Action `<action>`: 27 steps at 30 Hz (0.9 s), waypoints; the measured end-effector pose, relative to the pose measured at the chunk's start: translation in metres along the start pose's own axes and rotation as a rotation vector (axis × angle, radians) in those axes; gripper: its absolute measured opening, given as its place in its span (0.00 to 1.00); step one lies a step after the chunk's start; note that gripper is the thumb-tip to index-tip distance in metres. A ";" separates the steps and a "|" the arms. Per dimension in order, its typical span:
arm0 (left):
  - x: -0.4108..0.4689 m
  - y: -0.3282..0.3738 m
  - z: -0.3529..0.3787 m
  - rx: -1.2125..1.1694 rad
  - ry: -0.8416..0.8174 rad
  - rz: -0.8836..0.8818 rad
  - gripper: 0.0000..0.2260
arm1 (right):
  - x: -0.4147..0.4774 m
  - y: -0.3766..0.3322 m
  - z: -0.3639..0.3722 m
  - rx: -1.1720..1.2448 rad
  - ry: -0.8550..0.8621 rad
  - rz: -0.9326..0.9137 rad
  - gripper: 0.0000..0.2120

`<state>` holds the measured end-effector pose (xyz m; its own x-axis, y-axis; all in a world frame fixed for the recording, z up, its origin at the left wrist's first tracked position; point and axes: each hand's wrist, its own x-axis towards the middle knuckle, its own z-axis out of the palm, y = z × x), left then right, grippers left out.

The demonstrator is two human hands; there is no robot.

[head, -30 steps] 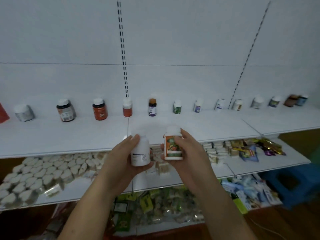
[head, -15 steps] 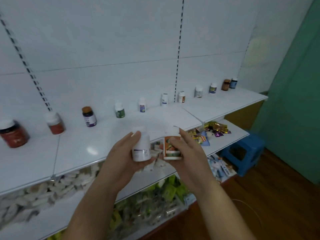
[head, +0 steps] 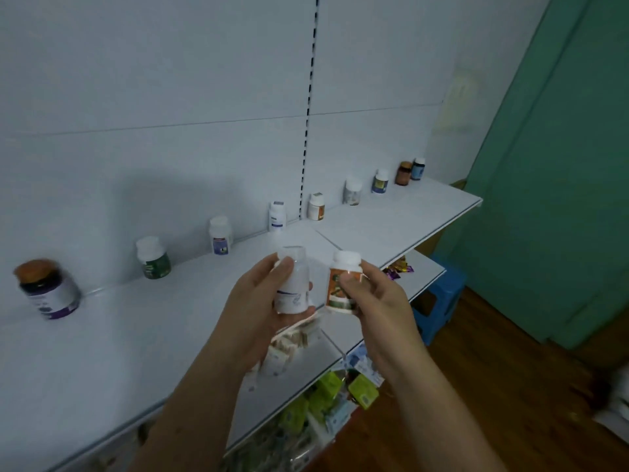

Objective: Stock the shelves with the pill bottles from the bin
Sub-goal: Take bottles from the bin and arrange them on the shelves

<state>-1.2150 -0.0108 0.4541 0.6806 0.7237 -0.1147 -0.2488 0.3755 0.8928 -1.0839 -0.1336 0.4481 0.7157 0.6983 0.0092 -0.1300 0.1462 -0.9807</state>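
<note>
Two bottles are held above the white shelf (head: 391, 219): a plain white plastic bottle (head: 292, 284) is gripped by the left hand (head: 262, 308), an orange-labelled white-capped bottle (head: 342, 284) by the right hand (head: 381, 304).

Left hand (head: 253, 308) grips white bottle (head: 295, 287); right hand (head: 381, 301) grips orange-labelled bottle (head: 336, 296).

Eleven pill bottles (head: 153, 258), one stool (head: 442, 296).

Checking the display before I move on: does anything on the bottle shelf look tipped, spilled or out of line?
Nothing stands out. The bottles stand upright in one row along the back of the shelf. The purple bottle at far left seems to lean, but it is too blurred to tell.
</note>
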 end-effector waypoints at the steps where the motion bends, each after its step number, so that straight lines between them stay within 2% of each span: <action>1: 0.013 0.001 0.002 0.003 -0.004 -0.003 0.13 | 0.010 -0.001 -0.002 -0.020 0.011 -0.025 0.15; 4: 0.047 0.000 0.009 0.013 -0.005 -0.016 0.12 | 0.038 0.001 -0.014 -0.093 0.066 -0.070 0.13; 8: 0.085 -0.007 0.020 0.012 -0.003 -0.028 0.13 | 0.082 0.010 -0.035 -0.251 0.113 -0.105 0.16; 12: 0.121 -0.014 0.033 0.020 0.024 -0.014 0.12 | 0.135 0.019 -0.055 -0.351 0.074 -0.114 0.18; 20: 0.189 -0.022 0.067 0.012 0.186 0.040 0.12 | 0.286 0.043 -0.075 -0.520 -0.177 -0.192 0.19; 27: 0.218 -0.033 0.104 -0.023 0.401 0.074 0.13 | 0.376 0.070 -0.084 -0.562 -0.442 -0.103 0.21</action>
<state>-0.9864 0.0747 0.4453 0.3390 0.9159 -0.2148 -0.3059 0.3232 0.8955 -0.7664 0.0801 0.3669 0.3453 0.9360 0.0681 0.3809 -0.0735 -0.9217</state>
